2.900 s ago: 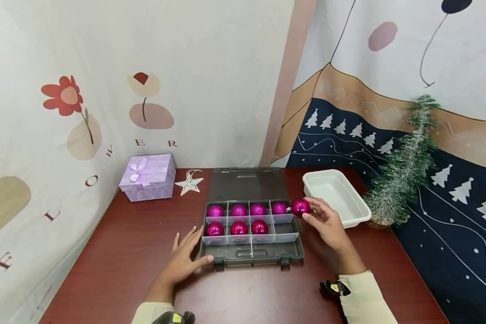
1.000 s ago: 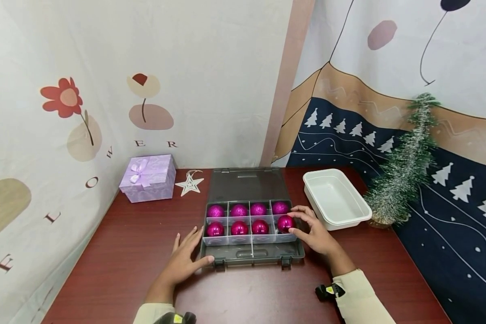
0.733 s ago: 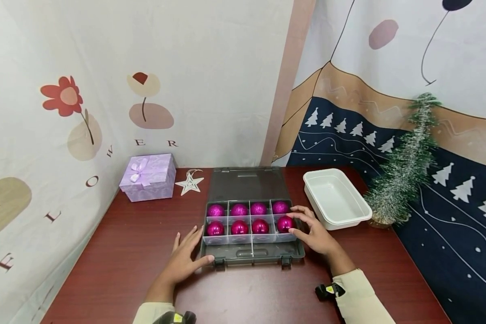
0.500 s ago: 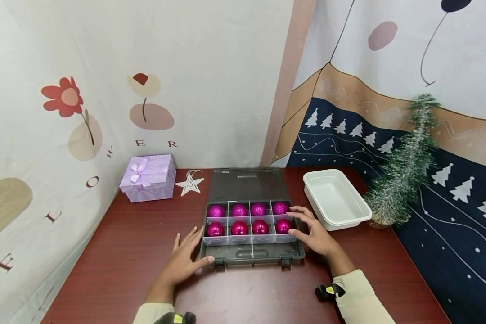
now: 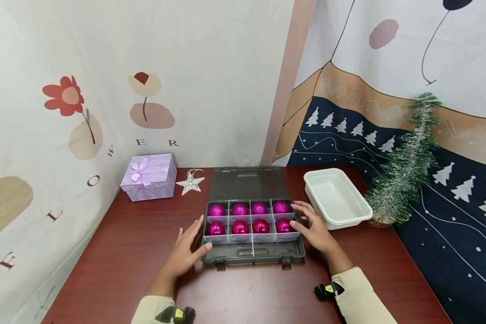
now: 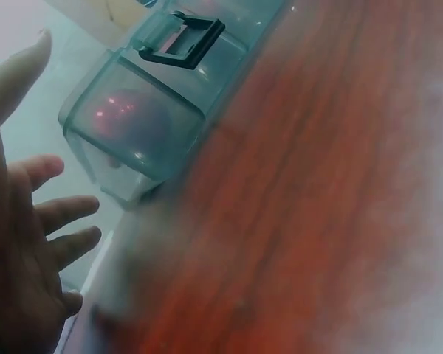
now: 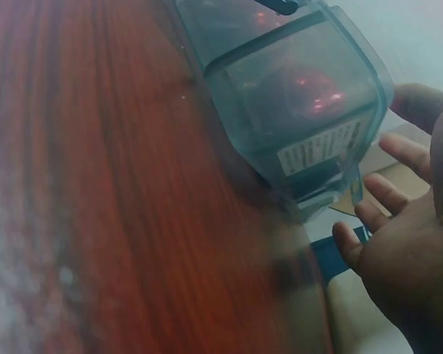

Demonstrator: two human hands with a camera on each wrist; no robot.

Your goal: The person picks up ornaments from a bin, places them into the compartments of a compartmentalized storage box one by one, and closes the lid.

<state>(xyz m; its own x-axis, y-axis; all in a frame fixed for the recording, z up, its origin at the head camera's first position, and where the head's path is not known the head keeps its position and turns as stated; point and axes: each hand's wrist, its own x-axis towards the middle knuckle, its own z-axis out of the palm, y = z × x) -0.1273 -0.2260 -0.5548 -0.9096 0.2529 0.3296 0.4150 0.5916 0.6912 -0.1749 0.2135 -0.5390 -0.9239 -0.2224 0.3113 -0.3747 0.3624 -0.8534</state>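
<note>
In the head view, a grey see-through compartment box (image 5: 278, 246) lies with its lid (image 5: 247, 184) folded back. Several magenta Christmas baubles fill two rows of cells: glittery ones (image 5: 240, 209) behind, shiny ones (image 5: 240, 227) in front. My left hand (image 5: 182, 254) hovers at the box's left end, fingers loosely spread, holding nothing. At the right end my right hand (image 5: 317, 231) is spread too, its thumb near the front-right shiny bauble (image 5: 284, 225); contact is unclear. Both wrist views show relaxed fingers beside the box's side wall (image 6: 133, 125), with a barcode label (image 7: 321, 147) on the right end.
A white plastic tub (image 5: 336, 198) stands behind my right hand, beside a small frosted Christmas tree (image 5: 407, 166). At the back left are a lilac gift box (image 5: 150, 177) and a white star ornament (image 5: 190, 183). All stand on a brown wooden table (image 5: 137, 238).
My right hand brought a shiny bauble from over the box's right edge into the front-right cell and let go. My left hand has lifted slightly off the box's left side.
</note>
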